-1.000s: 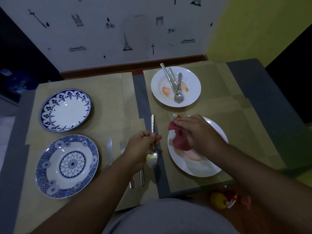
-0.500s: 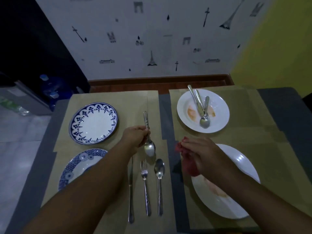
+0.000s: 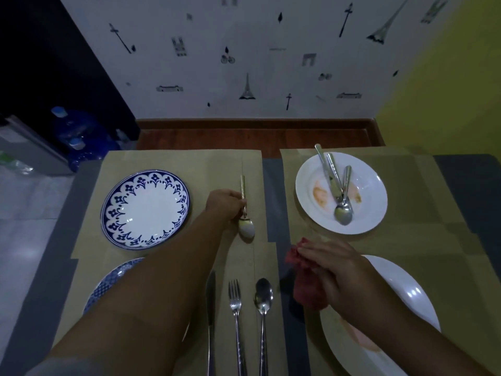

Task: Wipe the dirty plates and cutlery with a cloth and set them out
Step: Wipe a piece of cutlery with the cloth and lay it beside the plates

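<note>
I am setting a wiped spoon down on the brown paper mat, just to the right of the blue-patterned plate. I judge the way to do it well is to be lowering it flat, handle pointing away from me. It should be lining up with the knife, fork and second spoon lying side by side nearer me, and staying off the grey strip between the mats. My right hand is holding the bunched red cloth under its fingers by the left rim of the stained near white plate. The far white plate is carrying orange smears and three dirty pieces of cutlery. My left hand is gripping the spoon around the lower handle, fingers curled over it. Its bowl is lying toward me, looking pale and shiny, and the handle is catching a warm golden glint. I cannot tell whether the bowl is touching the mat yet.
</note>
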`<state>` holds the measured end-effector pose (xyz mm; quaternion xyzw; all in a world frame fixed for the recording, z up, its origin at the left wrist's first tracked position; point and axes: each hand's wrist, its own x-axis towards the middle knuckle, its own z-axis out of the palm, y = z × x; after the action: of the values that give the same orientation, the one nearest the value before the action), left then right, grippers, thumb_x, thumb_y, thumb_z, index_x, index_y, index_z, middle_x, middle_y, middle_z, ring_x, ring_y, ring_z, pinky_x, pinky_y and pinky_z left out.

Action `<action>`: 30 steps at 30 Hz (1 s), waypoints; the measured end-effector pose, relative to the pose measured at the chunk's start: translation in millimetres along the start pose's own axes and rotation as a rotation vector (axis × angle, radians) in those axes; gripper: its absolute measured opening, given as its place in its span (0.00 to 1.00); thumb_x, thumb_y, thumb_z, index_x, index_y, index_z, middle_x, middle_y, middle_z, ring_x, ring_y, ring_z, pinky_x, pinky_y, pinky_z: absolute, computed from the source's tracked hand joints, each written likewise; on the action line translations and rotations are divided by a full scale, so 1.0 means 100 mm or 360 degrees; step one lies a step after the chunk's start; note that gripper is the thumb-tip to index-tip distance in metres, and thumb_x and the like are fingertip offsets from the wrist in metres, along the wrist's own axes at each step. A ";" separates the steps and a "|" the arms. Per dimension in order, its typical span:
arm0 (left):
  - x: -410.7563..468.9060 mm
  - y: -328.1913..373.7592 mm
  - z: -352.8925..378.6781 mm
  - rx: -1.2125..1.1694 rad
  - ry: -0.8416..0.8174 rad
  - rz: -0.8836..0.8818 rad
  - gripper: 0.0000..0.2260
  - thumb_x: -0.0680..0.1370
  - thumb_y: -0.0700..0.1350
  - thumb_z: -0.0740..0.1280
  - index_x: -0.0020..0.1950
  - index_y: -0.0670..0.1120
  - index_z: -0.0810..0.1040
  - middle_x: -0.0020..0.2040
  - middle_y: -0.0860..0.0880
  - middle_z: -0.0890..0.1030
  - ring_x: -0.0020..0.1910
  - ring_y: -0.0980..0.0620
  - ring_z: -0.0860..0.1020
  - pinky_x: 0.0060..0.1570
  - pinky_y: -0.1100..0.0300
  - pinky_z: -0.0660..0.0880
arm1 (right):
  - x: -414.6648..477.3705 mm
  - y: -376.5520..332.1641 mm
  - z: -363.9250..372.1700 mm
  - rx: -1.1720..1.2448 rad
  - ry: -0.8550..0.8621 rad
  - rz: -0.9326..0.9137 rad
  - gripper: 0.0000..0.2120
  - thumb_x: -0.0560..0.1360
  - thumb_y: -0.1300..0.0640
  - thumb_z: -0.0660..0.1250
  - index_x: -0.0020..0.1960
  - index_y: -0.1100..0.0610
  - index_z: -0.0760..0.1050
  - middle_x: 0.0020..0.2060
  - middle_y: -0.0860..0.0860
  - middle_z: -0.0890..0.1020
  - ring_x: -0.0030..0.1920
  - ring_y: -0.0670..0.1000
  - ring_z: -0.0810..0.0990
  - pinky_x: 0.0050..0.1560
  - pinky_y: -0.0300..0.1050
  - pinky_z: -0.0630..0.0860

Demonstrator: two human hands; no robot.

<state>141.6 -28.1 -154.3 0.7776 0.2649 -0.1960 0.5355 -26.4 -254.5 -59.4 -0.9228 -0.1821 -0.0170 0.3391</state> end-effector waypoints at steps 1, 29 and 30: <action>0.02 0.00 0.01 0.0064 0.0016 0.0048 0.10 0.74 0.39 0.75 0.55 0.42 0.84 0.48 0.43 0.85 0.47 0.47 0.84 0.54 0.49 0.82 | -0.01 0.02 0.01 0.0011 0.0003 0.0005 0.16 0.72 0.56 0.62 0.54 0.60 0.83 0.54 0.50 0.82 0.62 0.32 0.70 0.65 0.26 0.61; -1.71 -0.37 1.00 0.0318 -0.0315 0.0617 0.07 0.76 0.47 0.74 0.53 0.48 0.85 0.44 0.53 0.85 0.43 0.57 0.82 0.46 0.60 0.81 | -1.21 0.19 -0.77 -0.0202 0.0121 0.0678 0.19 0.71 0.71 0.68 0.57 0.55 0.83 0.52 0.48 0.84 0.50 0.40 0.75 0.53 0.20 0.63; -1.74 -0.38 1.06 0.0358 -0.0318 0.0624 0.08 0.76 0.48 0.73 0.53 0.48 0.84 0.44 0.54 0.84 0.43 0.58 0.81 0.45 0.62 0.80 | -1.29 0.21 -0.78 -0.0196 0.0127 0.0718 0.18 0.72 0.71 0.68 0.57 0.55 0.83 0.52 0.48 0.84 0.51 0.41 0.76 0.53 0.20 0.63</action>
<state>-20.6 -151.5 -116.6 0.8456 0.0312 -0.1925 0.4970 -132.5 -360.4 -32.5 -0.9577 0.0435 0.0117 0.2842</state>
